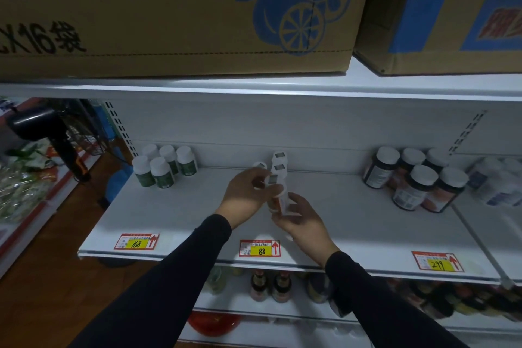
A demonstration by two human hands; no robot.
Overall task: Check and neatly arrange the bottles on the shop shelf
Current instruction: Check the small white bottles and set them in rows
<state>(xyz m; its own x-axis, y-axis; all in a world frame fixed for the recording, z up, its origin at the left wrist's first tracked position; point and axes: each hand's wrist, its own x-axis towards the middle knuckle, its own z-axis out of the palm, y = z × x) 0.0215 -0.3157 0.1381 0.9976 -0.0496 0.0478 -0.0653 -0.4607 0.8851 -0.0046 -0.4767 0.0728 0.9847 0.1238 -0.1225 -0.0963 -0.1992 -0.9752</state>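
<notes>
Head view: above the "88" price tag (pixel 260 248), a person's right hand (pixel 303 223) grips a small white-capped bottle (pixel 279 200) while the left hand (pixel 245 195) pinches its cap end. Just behind, three matching bottles (pixel 278 164) stand on the shelf (pixel 175 215); a careless set-down could likely topple them.

One head-worn wide-angle view looks forward and slightly down, close to the white shelf (pixel 353 223). Cardboard boxes (pixel 169 17) loom overhead
</notes>
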